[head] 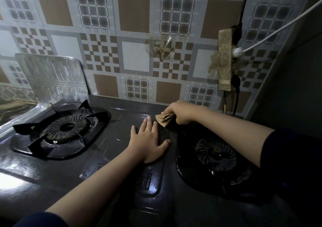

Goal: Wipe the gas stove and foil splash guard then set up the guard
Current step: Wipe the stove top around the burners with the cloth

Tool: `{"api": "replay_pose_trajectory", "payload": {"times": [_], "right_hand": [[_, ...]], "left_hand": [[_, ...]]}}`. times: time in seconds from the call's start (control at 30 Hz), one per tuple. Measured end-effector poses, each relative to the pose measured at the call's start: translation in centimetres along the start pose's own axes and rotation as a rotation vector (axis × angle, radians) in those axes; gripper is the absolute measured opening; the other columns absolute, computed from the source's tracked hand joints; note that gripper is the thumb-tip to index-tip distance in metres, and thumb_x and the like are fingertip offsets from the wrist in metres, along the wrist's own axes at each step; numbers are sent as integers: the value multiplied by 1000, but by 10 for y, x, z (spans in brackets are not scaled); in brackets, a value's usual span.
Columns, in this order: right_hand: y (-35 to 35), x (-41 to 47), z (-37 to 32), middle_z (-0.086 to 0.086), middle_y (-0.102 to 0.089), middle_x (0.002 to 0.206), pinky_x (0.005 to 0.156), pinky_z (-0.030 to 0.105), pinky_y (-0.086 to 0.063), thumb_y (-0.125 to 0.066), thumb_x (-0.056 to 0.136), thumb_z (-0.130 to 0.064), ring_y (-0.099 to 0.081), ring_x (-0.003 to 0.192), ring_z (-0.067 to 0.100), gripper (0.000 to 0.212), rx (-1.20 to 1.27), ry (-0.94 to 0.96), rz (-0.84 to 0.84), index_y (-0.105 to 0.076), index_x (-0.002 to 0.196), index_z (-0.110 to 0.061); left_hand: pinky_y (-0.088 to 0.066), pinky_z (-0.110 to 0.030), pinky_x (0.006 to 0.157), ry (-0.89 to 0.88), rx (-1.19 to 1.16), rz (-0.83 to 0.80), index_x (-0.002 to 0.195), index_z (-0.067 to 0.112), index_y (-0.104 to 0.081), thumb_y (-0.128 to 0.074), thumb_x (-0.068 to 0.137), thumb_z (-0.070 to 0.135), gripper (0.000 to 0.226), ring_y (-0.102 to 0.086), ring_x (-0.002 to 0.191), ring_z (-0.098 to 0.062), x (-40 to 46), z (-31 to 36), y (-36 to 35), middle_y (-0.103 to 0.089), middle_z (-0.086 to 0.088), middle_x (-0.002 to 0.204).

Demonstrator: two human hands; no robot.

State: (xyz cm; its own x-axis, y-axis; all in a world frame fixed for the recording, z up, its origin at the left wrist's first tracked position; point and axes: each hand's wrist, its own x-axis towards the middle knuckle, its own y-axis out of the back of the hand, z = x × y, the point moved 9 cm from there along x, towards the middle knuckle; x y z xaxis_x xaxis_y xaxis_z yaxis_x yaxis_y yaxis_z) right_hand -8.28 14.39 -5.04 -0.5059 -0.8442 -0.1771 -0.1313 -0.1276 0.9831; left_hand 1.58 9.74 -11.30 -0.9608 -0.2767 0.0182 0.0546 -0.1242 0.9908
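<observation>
A black two-burner gas stove (pixel 108 157) fills the lower view. Its left burner (pixel 66 127) carries a pan support; the right burner (pixel 216 155) is bare and partly under my right forearm. My left hand (pixel 149 139) lies flat, fingers straight, on the stove's middle panel. My right hand (pixel 179 112) grips a folded tan cloth (pixel 163 119) against the stove's back middle, just beyond my left fingertips. The foil splash guard (pixel 52 76) leans upright against the wall behind the left burner, with more foil (pixel 19 115) lying at the far left.
A tiled wall (pixel 135 55) stands right behind the stove. A taped hook (pixel 160 50) hangs at its middle. A grimy power strip (pixel 225 59) with black plugs and a white cable (pixel 271 33) is fixed at the right. A dark panel (pixel 287 80) closes the right side.
</observation>
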Motion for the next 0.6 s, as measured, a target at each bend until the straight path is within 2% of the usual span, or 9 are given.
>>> {"api": "replay_pose_trajectory", "payload": {"times": [0.13,0.3,0.4,0.47,0.6], "right_hand": [[5,-4,10,6,-66,116,86,37,-53,-47,76,6,-59,102,25,53,-33,-26,-69,-66,118,-20],[2,-15,32,9,-69,102,65,32,-47,-44,74,10,-61,85,25,53,-51,-106,-172,-69,112,-18],[0,-15,35,9,-69,97,65,34,-48,-43,73,9,-61,83,26,53,-61,-114,-178,-70,109,-19],[1,-14,38,11,-68,91,60,32,-43,-42,72,9,-55,74,23,51,-78,-120,-189,-71,105,-17],[3,-17,48,9,-70,93,60,31,-42,-40,72,9,-53,71,18,53,-51,-132,-192,-71,104,-19]], "left_hand": [[-2,-54,116,-2,6,-15,154,10,-4,-26,92,66,86,8,149,-22,-2,0,0,10,-12,161],[-2,-54,117,-4,4,-17,154,10,-4,-25,92,66,86,9,149,-22,-2,0,0,11,-12,161],[-1,-54,117,-1,4,-20,154,10,-4,-25,92,66,86,9,149,-21,-1,-1,-1,11,-12,161],[-1,-54,116,-1,4,-20,154,10,-4,-25,92,66,86,9,149,-21,-1,-1,-1,11,-11,161],[-2,-54,116,-3,5,-14,154,10,-4,-25,92,66,86,8,149,-21,-1,-1,-1,10,-11,161]]}}
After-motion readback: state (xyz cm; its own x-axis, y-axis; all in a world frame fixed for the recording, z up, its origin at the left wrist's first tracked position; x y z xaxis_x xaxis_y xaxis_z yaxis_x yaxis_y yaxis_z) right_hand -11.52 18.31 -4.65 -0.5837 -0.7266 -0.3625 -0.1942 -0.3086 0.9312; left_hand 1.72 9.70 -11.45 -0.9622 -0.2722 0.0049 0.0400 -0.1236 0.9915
